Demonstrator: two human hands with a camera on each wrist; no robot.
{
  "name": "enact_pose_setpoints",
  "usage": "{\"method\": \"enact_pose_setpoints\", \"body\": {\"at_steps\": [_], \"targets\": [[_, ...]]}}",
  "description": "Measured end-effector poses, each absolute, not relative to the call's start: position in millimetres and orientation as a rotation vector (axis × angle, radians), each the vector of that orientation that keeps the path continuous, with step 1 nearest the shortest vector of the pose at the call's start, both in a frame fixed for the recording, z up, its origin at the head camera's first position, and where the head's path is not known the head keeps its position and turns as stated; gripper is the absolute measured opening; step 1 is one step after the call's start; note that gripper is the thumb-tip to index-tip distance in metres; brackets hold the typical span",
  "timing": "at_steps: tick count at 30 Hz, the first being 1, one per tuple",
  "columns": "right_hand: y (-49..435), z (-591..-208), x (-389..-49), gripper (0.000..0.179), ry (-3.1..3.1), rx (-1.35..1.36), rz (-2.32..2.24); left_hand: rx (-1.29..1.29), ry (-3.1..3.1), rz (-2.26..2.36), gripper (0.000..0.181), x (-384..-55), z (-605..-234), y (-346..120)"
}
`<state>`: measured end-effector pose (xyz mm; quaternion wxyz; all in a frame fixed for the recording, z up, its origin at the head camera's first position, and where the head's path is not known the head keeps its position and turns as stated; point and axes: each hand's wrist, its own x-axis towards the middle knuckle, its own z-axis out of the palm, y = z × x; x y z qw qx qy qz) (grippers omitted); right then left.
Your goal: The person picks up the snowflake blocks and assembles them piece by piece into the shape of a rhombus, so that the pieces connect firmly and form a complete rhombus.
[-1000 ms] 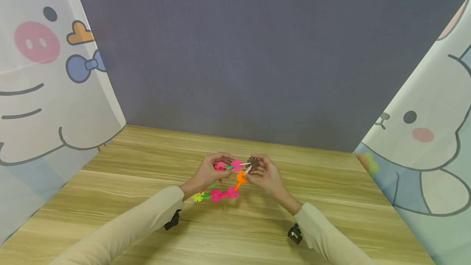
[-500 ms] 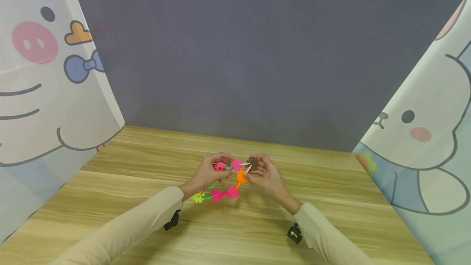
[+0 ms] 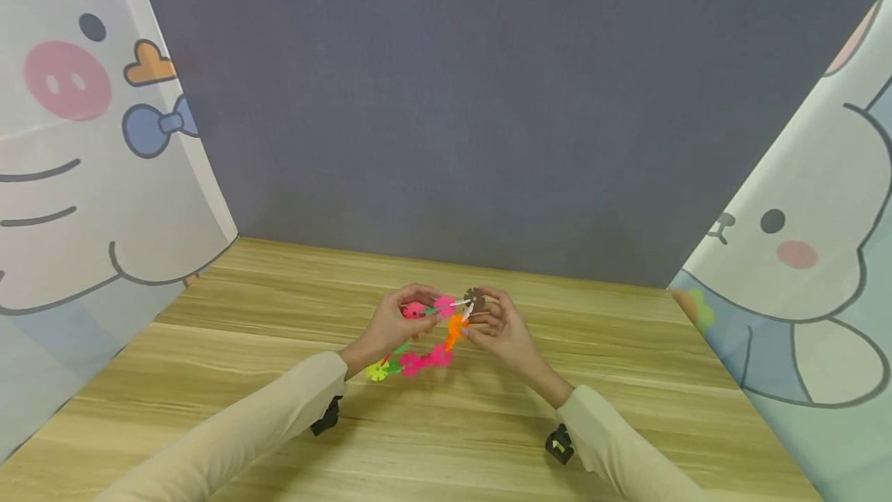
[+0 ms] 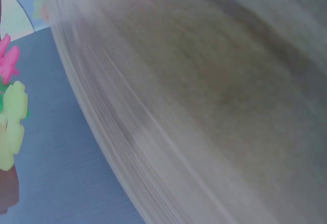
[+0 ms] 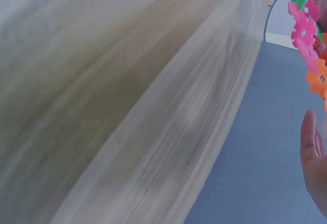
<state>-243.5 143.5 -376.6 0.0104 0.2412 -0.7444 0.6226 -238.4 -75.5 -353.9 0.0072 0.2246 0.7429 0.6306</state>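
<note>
A ring of interlocking plastic snowflake discs is held up over the table between both hands. My left hand [image 3: 389, 324] pinches the ring's upper left stretch, by a pink disc [image 3: 444, 305] and a second pink one nearer the palm. At the upper right, my right hand [image 3: 507, 331] grips the brown disc [image 3: 474, 298], which white pieces join to its neighbours. An orange disc [image 3: 456, 328] hangs by the right thumb. Along the bottom run more pink discs [image 3: 411, 364] to a yellow-green disc [image 3: 377, 371]. In the right wrist view, pink and orange discs [image 5: 318, 78] show at the edge.
The wood-grain table [image 3: 446, 440] spreads beneath both forearms. A dark grey panel [image 3: 446, 115] stands behind it, with cartoon-printed panels [image 3: 63, 200] at either side. A sleeve [image 4: 179, 122] fills most of the left wrist view, and the other sleeve [image 5: 127, 106] the right one.
Both hands have lifted the ring slightly. The brown disc has shifted a little up and left, and the orange and lower pink discs have tilted. Both grips stay the same.
</note>
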Motion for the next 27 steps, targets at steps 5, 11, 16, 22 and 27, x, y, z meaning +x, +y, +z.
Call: {"method": "enact_pose_setpoints", "body": {"at_steps": [5, 11, 16, 22, 27], "targets": [[138.9, -376.1, -241.0, 0.070, -2.364, 0.647, 2.014, 0.648, 2.366, 2.016, 0.034, -239.2, -352.9, -73.1], [132.6, -376.6, -240.1, 0.062, -2.382, 0.657, 2.028, 0.619, 2.348, 2.168, 0.034, -242.0, -357.2, -65.9], [130.4, -376.3, -240.4, 0.052, -2.374, 0.605, 2.004, 0.632, 2.379, 2.223, 0.034, -246.0, -361.8, -62.3], [135.8, -376.7, -244.7, 0.045, -2.356, 0.659, 1.933, 0.586, 2.397, 2.164, 0.036, -262.1, -377.2, -66.1], [141.0, -374.6, -250.1, 0.040, -2.327, 0.750, 1.889, 0.592, 2.405, 2.078, 0.045, -267.9, -380.1, -69.2]]}}
